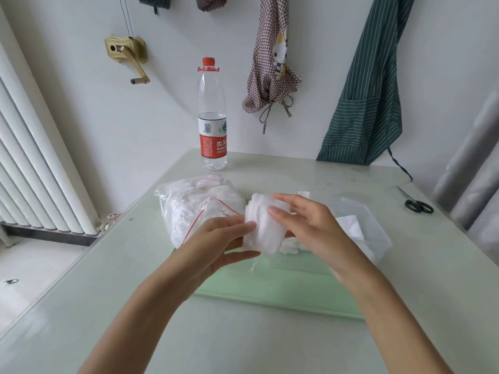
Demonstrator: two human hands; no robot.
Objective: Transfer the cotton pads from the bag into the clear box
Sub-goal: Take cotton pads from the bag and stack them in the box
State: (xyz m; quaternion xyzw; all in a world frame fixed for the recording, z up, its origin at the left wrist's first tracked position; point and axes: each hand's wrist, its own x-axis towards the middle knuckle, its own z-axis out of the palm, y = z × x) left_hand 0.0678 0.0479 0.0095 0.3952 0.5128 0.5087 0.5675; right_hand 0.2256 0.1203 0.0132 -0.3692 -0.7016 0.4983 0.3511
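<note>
Cotton pads (263,228), soft and feather-light, sit stacked between my left hand (216,238) and right hand (305,222); each grip pinches the stack's edges gently.

Both hands meet over the pale green glass-topped bench (81,306), the left hand (218,238) and right hand (310,225) gripping one thick stack of white cotton pads (263,230). Just left lies a clear plastic zip bag with a red seal line (194,206), full of pads. Right of the stack sits a clear rectangular plastic box (378,238) with pads inside.
</note>
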